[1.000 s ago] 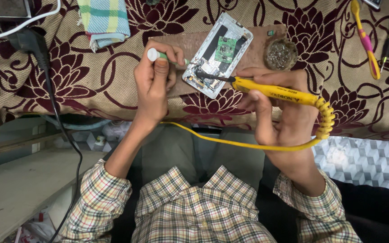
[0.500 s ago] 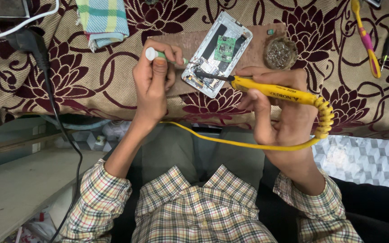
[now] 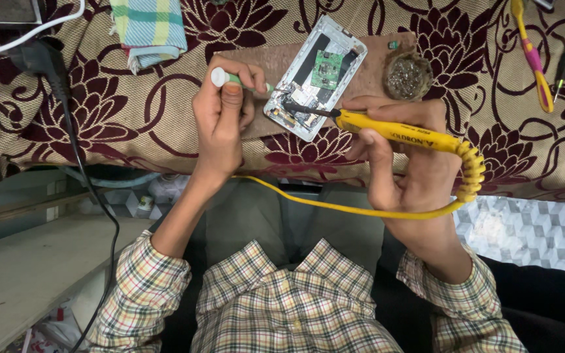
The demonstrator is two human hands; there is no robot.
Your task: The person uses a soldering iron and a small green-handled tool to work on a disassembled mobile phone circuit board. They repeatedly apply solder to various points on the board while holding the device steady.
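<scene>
Steady the opened phone [image 3: 314,80], lying on the brown mat on the cloth-covered surface [image 3: 132,124], with left hand [image 3: 220,124] closed on green tool [image 3: 237,80] and right hand [image 3: 407,153] gripping yellow soldering iron [image 3: 400,133], touching only the joint.

One opened phone [image 3: 315,78], one yellow soldering iron [image 3: 400,131], one green-handled tool [image 3: 237,80], one folded cloth [image 3: 148,29].
</scene>
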